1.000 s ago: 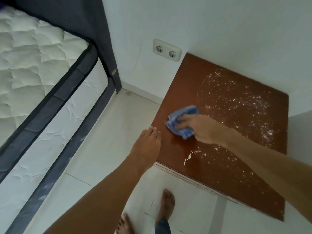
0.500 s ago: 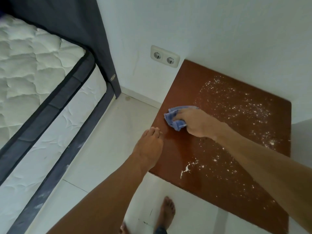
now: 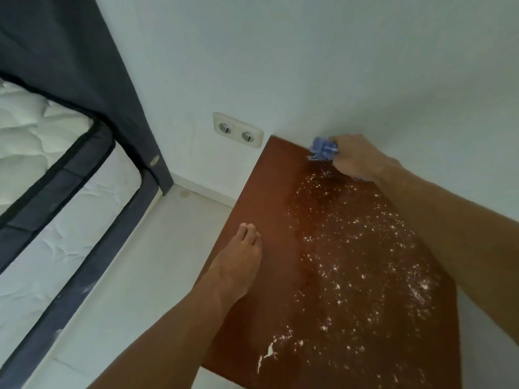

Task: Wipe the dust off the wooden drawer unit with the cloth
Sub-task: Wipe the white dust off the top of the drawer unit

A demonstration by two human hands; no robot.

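The reddish-brown top of the wooden drawer unit [image 3: 269,197] fills the lower right, sprinkled with white dust [image 3: 351,248] over its middle and right. My right hand [image 3: 356,158] presses a bunched blue cloth [image 3: 323,149] onto the far edge of the top, right against the wall. My left hand [image 3: 238,265] lies flat at the unit's left edge, fingers straight and together, holding nothing. A strip along the left side of the top shows little dust.
A white double socket [image 3: 238,133] sits on the wall just left of the unit. A white quilted mattress [image 3: 56,192] with dark trim and a dark headboard [image 3: 70,51] stand at the left. Pale floor tiles [image 3: 146,262] lie between them.
My right hand has carried the cloth from the unit's front-left area to the far edge by the wall. The view has tilted upward. My left hand stays at the left edge.
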